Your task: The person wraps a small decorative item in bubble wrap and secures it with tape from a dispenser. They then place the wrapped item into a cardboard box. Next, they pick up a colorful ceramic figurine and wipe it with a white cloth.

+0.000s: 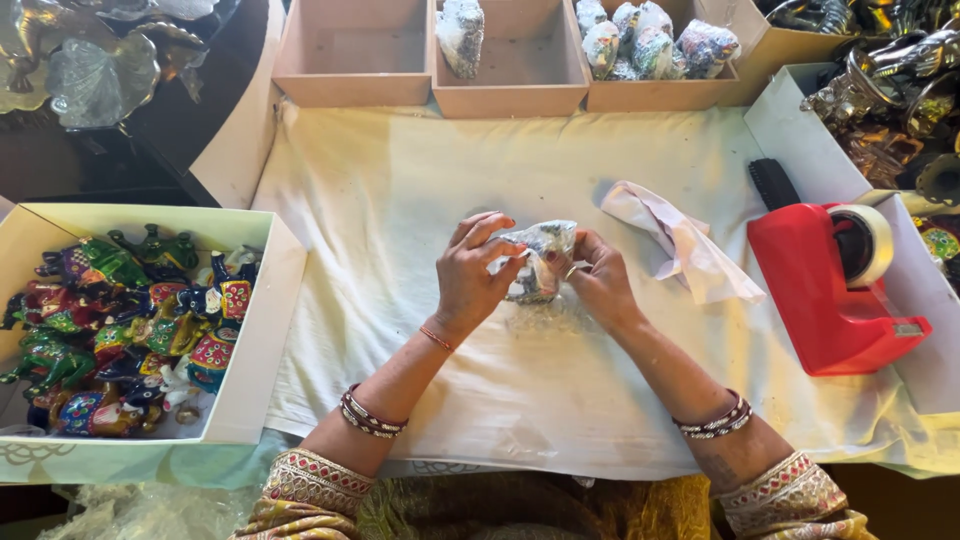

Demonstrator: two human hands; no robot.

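Both of my hands meet at the middle of the white cloth (400, 190). My left hand (470, 275) and my right hand (595, 280) grip a small figurine wrapped in bubble wrap (537, 258) between them, pressing the wrap around it just above the cloth. Only bits of dark and coloured paint show through the wrap. Bangles sit on both wrists.
A white box (255, 350) of painted figurines stands at the left. Three tan boxes (350, 85) line the far edge, two holding wrapped figurines (650, 45). A red tape dispenser (835, 290) and crumpled paper (680, 240) lie to the right. Metal figures (900, 90) fill a white box there.
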